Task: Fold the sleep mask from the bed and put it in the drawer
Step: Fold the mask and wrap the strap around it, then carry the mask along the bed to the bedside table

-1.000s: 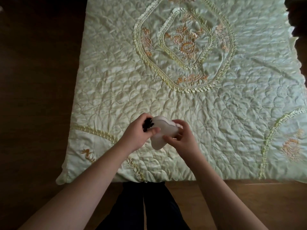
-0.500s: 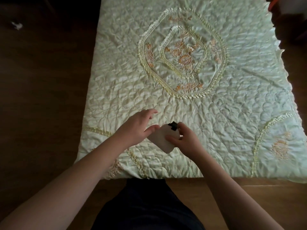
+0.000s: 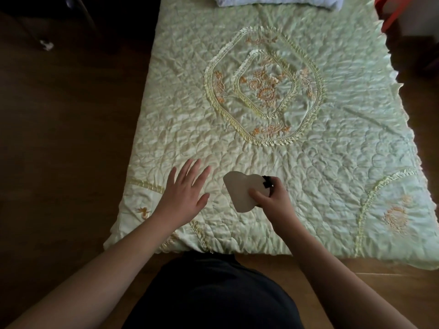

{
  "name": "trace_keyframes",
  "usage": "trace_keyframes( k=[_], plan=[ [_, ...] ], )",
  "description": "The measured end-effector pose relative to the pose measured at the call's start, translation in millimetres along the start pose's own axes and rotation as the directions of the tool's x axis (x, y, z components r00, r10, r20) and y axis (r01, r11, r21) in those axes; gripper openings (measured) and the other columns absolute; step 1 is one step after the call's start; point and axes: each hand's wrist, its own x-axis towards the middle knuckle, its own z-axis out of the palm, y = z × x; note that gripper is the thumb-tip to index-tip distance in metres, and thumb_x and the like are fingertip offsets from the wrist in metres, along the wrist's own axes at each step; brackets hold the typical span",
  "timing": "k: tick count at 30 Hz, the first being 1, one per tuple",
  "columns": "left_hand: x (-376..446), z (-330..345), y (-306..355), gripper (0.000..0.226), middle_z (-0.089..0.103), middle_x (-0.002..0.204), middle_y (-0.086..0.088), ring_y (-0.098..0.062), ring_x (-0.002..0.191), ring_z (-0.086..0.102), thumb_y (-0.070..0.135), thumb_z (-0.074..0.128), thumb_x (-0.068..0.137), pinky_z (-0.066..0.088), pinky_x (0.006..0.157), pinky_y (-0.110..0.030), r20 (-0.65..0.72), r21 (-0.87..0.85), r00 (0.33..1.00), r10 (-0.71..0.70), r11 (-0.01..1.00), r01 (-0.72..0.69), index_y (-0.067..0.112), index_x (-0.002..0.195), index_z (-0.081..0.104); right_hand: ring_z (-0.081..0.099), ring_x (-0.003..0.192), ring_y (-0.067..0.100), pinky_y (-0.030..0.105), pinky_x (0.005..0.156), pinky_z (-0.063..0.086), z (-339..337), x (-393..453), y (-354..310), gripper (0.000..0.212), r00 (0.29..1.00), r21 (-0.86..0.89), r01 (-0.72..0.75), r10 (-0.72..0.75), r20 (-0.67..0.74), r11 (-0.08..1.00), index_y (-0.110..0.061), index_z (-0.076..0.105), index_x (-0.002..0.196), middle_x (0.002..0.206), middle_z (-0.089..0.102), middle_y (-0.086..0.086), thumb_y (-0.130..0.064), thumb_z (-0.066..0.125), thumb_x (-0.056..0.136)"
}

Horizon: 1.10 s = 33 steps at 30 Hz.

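Note:
The sleep mask is cream-coloured and folded in half, with a bunched black strap at its right end. My right hand grips it there, thumb on top, above the near part of the bed. My left hand is off the mask, a short way to its left, flat with fingers spread over the pale green quilt. No drawer is in view.
The quilt has a ruffled diamond with orange embroidery in its middle. A folded pale blue cloth lies at the bed's far end. Dark wooden floor runs along the left side. A red object stands at the far right corner.
My left hand let go of the mask and moved left, opening flat. My right hand now holds the folded mask alone, the strap on its right end. The view pulled back from the bed.

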Motion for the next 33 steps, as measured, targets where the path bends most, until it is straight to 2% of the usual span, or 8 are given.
trace_keyframes(
  k=[5, 9, 12, 17, 21, 26, 29, 33],
  plan=[
    [-8, 1, -1, 0.065, 0.014, 0.162, -0.012, -0.031, 0.149, 0.007, 0.043, 0.041, 0.099, 0.014, 0.117, -0.056, 0.017, -0.025, 0.997, -0.077, 0.997, 0.077, 0.017, 0.154, 0.018, 0.068, 0.09, 0.018, 0.039, 0.074, 0.061, -2, 6, -9, 0.034, 0.989, -0.012, 0.062, -0.059, 0.133, 0.998, -0.027, 0.062, 0.112, 0.103, 0.066, -0.004, -0.011, 0.071, 0.083],
    [-17, -5, 4, 0.061, 0.02, 0.16, -0.014, -0.033, 0.148, 0.014, 0.035, 0.045, 0.098, 0.019, 0.115, -0.058, -0.018, -0.05, 0.993, -0.12, 0.992, 0.119, 0.016, 0.152, 0.023, 0.07, 0.081, 0.011, 0.026, 0.06, 0.059, 4, 13, -15, 0.025, 0.984, 0.005, 0.06, -0.06, 0.167, 0.998, -0.025, 0.062, 0.11, 0.102, 0.066, -0.001, -0.019, 0.07, 0.088],
    [-26, -12, 7, 0.06, 0.021, 0.16, -0.014, -0.033, 0.148, 0.014, 0.033, 0.044, 0.099, 0.021, 0.115, -0.059, -0.038, -0.057, 0.985, -0.171, 0.984, 0.169, 0.016, 0.152, 0.024, 0.07, 0.081, 0.012, 0.03, 0.061, 0.06, 12, 14, -17, 0.017, 0.971, 0.003, 0.074, -0.072, 0.227, 0.997, -0.031, 0.062, 0.101, 0.099, 0.067, -0.001, -0.023, 0.07, 0.089],
    [-53, -19, 7, 0.07, 0.019, 0.161, -0.011, -0.03, 0.149, 0.011, 0.055, 0.031, 0.095, 0.02, 0.115, -0.057, -0.048, -0.06, 0.966, -0.253, 0.966, 0.25, 0.02, 0.154, 0.017, 0.069, 0.086, 0.026, 0.048, 0.071, 0.061, 35, 9, -22, 0.015, 0.957, -0.084, 0.152, -0.125, 0.261, 0.985, -0.035, 0.064, 0.095, 0.097, 0.07, 0.004, -0.029, 0.073, 0.085],
    [-80, -21, -4, 0.074, 0.017, 0.162, -0.01, -0.029, 0.149, 0.01, 0.059, 0.026, 0.092, 0.021, 0.114, -0.056, -0.034, -0.095, 0.939, -0.342, 0.937, 0.338, 0.02, 0.154, 0.017, 0.068, 0.077, 0.013, 0.04, 0.069, 0.059, 57, 3, -28, 0.016, 0.938, -0.175, 0.239, -0.18, 0.297, 0.955, -0.032, 0.065, 0.094, 0.088, 0.071, -0.006, -0.033, 0.074, 0.081],
    [-122, -23, -26, 0.071, 0.018, 0.161, -0.01, -0.029, 0.148, 0.012, 0.056, 0.033, 0.096, 0.021, 0.115, -0.054, -0.053, -0.114, 0.883, -0.466, 0.882, 0.458, 0.019, 0.154, 0.014, 0.064, 0.071, 0.009, 0.026, 0.061, 0.054, 93, -7, -33, 0.018, 0.902, -0.256, 0.299, -0.184, 0.391, 0.919, -0.028, 0.062, 0.091, 0.081, 0.068, -0.008, -0.032, 0.075, 0.08],
    [-154, -25, -39, 0.071, 0.025, 0.159, -0.012, -0.031, 0.147, 0.018, 0.056, 0.032, 0.095, 0.023, 0.114, -0.054, -0.082, -0.134, 0.845, -0.529, 0.846, 0.517, 0.019, 0.154, 0.017, 0.063, 0.07, -0.003, 0.01, 0.054, 0.046, 120, -17, -36, 0.023, 0.836, -0.316, 0.437, -0.251, 0.487, 0.842, -0.027, 0.06, 0.094, 0.084, 0.068, -0.012, -0.031, 0.077, 0.079],
    [-203, -18, -61, 0.07, 0.022, 0.16, -0.01, -0.029, 0.148, 0.014, 0.056, 0.03, 0.095, 0.02, 0.115, -0.055, -0.076, -0.181, 0.778, -0.624, 0.776, 0.604, 0.022, 0.154, 0.015, 0.06, 0.075, -0.008, 0.003, 0.058, 0.042, 162, -43, -41, 0.027, 0.607, -0.326, 0.744, -0.388, 0.693, 0.583, -0.027, 0.056, 0.099, 0.087, 0.065, -0.024, -0.028, 0.075, 0.08]
  ],
)
